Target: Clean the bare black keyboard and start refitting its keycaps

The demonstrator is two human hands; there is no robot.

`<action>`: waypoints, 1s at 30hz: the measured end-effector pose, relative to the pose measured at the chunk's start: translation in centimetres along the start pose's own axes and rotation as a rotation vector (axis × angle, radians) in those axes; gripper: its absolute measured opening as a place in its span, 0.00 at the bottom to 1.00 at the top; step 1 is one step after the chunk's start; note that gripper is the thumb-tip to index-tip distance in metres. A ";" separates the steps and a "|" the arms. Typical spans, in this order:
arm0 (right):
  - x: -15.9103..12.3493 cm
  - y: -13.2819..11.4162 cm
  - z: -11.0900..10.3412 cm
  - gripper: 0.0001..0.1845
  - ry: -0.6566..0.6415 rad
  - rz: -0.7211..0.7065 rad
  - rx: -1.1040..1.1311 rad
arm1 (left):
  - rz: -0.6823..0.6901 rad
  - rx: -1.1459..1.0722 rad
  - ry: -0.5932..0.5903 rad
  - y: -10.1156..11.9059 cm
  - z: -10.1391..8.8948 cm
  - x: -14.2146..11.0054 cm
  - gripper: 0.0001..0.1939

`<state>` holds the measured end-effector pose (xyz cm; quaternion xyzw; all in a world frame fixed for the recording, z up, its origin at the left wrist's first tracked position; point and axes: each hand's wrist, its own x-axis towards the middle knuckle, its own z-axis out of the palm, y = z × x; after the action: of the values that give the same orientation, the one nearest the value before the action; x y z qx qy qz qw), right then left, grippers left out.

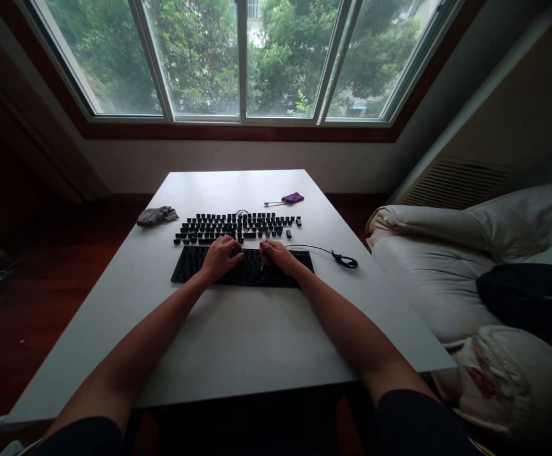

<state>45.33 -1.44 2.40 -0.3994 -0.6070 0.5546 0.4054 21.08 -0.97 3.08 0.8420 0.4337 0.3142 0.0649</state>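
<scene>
A black keyboard base [190, 266] with its keycaps off lies on the white table, in front of me. My left hand [219, 258] rests on it left of its middle, thumb apart from the fingers, with nothing visible in its grasp. My right hand [276, 254] is closed in a pinch around a thin stick-like tool [262, 265], whose tip points down at the keyboard; its exact kind is too small to tell. Just beyond the base, rows of loose black keycaps [238, 223] are laid out in keyboard order.
The keyboard's coiled cable [345, 260] lies to the right. A grey cloth [157, 216] is at the table's left edge. Farther back sit a purple pouch [293, 197] and thin light sticks [275, 203]. A cream sofa [413, 278] stands right of the white table [228, 342].
</scene>
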 end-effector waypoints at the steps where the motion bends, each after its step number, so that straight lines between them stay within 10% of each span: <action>1: 0.0 0.0 0.0 0.28 -0.001 0.003 0.002 | -0.004 0.035 0.005 -0.3 0.1 0.7 0.07; 11: -0.1 0.0 -0.2 0.28 0.003 0.002 0.013 | 0.034 0.202 -0.069 -2.1 3.6 6.5 0.07; 30: -0.1 -0.2 -0.3 0.29 -0.002 0.013 0.060 | 0.001 0.264 -0.158 -3.0 3.3 7.0 0.11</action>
<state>45.65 -1.49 2.60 -0.3906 -0.5880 0.5753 0.4132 23.95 6.77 2.59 0.8655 0.4642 0.1875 -0.0127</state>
